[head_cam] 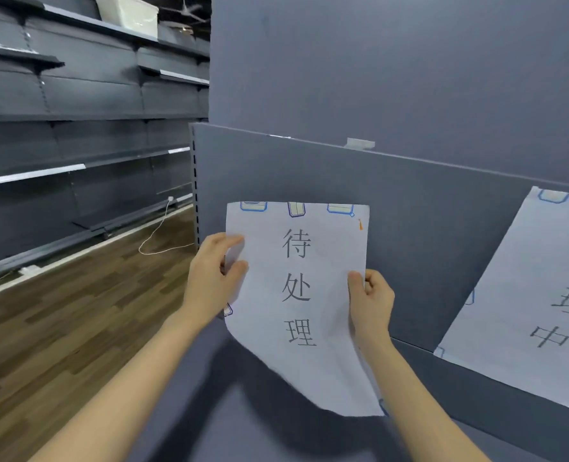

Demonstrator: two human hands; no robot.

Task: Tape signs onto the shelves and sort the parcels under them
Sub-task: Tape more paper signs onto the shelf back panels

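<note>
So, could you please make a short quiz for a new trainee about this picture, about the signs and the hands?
1. True or false: the left hand and the right hand each pinch one side edge of the held sign.
2. Where is the second sign? A) on the floor B) against the grey panel, to the right of the held sign C) on the top shelf
3. Fill in: a white ___ lies on the wooden floor.
Key: 1 true; 2 B; 3 cable.
</note>
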